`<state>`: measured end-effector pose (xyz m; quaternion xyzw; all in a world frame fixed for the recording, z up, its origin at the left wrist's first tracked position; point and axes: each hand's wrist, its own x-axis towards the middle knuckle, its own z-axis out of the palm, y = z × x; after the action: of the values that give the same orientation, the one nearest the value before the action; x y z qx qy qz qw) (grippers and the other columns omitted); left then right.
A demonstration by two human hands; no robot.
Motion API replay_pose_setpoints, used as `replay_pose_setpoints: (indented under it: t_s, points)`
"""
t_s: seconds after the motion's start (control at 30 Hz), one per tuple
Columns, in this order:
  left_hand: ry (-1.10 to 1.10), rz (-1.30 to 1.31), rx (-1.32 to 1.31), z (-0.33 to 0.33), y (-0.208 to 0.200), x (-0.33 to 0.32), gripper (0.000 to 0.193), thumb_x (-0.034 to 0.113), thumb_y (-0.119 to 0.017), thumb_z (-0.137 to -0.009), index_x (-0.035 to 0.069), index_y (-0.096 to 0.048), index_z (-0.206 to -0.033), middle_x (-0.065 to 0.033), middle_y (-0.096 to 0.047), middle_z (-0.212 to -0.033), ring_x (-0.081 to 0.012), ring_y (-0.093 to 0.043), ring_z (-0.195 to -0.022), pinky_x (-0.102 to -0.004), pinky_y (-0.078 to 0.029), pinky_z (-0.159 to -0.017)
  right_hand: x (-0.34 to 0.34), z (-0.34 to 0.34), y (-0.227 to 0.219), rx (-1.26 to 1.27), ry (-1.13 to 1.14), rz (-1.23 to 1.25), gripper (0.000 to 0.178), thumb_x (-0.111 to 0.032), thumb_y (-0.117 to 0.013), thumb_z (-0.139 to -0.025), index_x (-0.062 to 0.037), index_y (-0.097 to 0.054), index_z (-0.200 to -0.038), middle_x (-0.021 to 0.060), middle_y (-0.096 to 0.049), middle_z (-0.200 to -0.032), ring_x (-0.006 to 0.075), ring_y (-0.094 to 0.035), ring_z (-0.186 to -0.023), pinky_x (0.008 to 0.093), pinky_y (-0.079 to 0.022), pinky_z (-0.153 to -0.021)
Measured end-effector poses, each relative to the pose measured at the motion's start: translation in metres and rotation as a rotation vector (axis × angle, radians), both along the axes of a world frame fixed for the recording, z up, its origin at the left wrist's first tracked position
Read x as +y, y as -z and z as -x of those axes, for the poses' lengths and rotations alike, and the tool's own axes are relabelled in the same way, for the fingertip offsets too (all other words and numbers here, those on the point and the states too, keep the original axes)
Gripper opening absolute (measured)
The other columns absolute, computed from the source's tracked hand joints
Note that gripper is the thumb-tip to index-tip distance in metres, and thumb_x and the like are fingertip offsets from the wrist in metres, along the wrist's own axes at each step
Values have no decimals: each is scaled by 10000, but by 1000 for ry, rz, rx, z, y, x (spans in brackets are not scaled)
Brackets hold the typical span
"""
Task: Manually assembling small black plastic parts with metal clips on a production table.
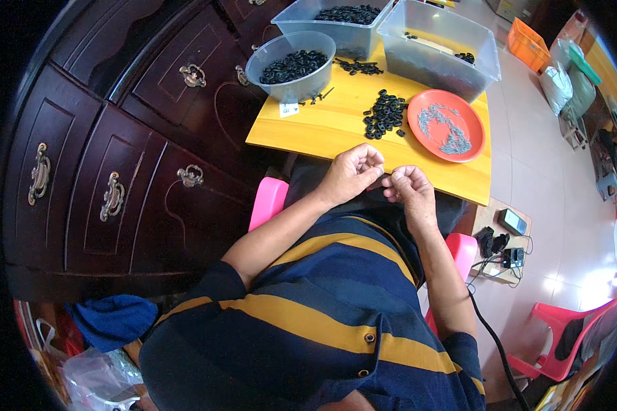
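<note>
My left hand (349,177) and my right hand (413,192) meet just in front of the table's near edge. Both have thumb and fingers pinched; whatever sits between the fingertips is too small or hidden to make out. Beyond them on the yellow wooden table (308,130) lies a loose heap of small black rings (385,113). To its right, an orange-red plate (474,129) carries many thin silvery pins (456,142).
A translucent round bowl (273,91) of black parts stands at the table's left, near a pile of black pieces (360,67). Two clear bins (355,46) (445,77) stand behind. Dark drawers (110,192) flank the left; a low stand with devices (513,221) is at right.
</note>
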<state>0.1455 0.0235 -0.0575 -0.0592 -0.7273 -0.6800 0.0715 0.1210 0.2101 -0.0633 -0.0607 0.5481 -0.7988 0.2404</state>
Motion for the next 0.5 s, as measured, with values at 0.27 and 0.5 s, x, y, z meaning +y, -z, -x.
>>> replay_pose_setpoints:
  t_s: [0.27, 0.5]
  points:
    - [-7, 108, 42, -5, -6, 3, 142, 8, -669, -902, 15, -601, -1026, -7, -651, -858, -45, -621, -758, -219, -529, -692, -1, -2, 9, -39, -4, 32, 113, -196, -644, -993, -98, -636, -1048, -18, -676, -883, 67, -599, -712, 215, -499, -669]
    - [-20, 110, 55, -6, -9, 5, 159, -10, -663, -885, 3, -602, -1031, -22, -669, -826, -53, -635, -728, -232, -535, -668, -1, -2, 1, -92, -12, 10, 120, -167, -654, -983, -84, -653, -1070, -8, -679, -894, 66, -611, -732, 208, -514, -686]
